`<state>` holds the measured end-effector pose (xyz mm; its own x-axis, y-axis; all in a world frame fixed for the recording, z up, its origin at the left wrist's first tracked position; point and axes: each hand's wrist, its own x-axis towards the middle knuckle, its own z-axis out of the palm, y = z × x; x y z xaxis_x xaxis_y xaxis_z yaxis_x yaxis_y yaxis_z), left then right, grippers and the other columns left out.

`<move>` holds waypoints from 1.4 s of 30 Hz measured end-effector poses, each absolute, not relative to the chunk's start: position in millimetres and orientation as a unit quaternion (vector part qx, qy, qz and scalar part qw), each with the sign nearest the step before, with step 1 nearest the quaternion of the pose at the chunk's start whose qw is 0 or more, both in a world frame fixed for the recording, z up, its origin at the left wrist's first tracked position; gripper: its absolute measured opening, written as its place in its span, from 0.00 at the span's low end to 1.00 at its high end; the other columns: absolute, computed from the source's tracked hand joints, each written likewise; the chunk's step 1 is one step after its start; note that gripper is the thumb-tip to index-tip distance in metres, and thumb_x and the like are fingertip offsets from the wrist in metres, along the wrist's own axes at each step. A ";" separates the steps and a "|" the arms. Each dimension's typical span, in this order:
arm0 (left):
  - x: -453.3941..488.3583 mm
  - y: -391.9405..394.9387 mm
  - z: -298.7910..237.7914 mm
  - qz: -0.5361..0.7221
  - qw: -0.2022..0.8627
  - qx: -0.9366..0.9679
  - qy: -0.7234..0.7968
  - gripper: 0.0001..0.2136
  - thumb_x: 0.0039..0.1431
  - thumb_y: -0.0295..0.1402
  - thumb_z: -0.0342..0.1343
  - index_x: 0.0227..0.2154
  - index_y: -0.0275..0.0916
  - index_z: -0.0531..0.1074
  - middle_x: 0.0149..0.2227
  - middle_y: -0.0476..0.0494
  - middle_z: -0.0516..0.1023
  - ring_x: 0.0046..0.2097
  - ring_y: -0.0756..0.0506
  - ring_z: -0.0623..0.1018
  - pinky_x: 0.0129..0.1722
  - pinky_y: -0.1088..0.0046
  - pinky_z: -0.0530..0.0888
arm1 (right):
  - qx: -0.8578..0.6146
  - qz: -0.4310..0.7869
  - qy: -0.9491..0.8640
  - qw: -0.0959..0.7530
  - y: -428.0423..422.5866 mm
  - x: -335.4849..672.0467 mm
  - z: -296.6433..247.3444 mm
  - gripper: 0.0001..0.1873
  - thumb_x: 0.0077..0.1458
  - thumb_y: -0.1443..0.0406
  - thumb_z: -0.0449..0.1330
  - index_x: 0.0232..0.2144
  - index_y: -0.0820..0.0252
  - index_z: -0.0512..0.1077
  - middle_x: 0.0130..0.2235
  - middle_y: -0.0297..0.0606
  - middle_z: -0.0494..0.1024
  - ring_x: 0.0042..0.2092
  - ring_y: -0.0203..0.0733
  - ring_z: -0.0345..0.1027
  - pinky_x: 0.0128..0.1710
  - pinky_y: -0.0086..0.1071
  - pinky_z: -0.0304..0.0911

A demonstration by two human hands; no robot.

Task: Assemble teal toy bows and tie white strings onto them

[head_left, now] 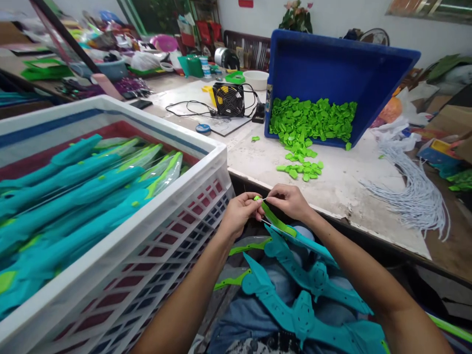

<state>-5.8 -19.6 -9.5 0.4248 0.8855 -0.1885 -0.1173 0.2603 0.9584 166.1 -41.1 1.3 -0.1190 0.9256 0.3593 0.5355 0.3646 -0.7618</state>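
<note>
My left hand (239, 212) pinches a small bright green plastic piece (257, 198) between thumb and fingers. Close beside it, my right hand (289, 200) is closed on the end of a thin white cord (266, 198) that runs to the green piece. Just below my fingers stands the green limb (276, 219) of a teal toy bow; a stretch of white cord passes by it. Across my lap lie more teal toy bows (304, 314) with green tips, partly hidden by my right forearm. Whether the cord passes through the green piece is hidden by my fingertips.
To the left, a white crate (217, 162) holds several teal and green toy bows (92, 182). A tilted blue bin (313, 64) spills green pieces (309, 120) onto the table (247, 155). White cords (416, 189) lie at right; a black fan (229, 100) stands behind.
</note>
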 end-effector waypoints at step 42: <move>19.3 -11.9 18.5 0.392 0.696 0.449 0.399 0.16 0.32 0.38 0.68 0.24 0.33 0.73 0.21 0.48 0.73 0.22 0.51 0.72 0.18 0.79 0.67 | -0.541 0.096 -0.548 0.630 -56.6 119.0 -21.5 0.15 0.60 0.67 0.53 0.45 0.55 0.76 0.35 0.36 0.71 0.37 0.37 0.68 0.39 0.31 0.66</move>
<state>19.3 -11.9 18.5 0.3733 0.9051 -0.2033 -0.1877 0.2883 0.9390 119.0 -56.6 -21.5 0.3806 0.7139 0.5878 0.4729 0.3959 -0.7871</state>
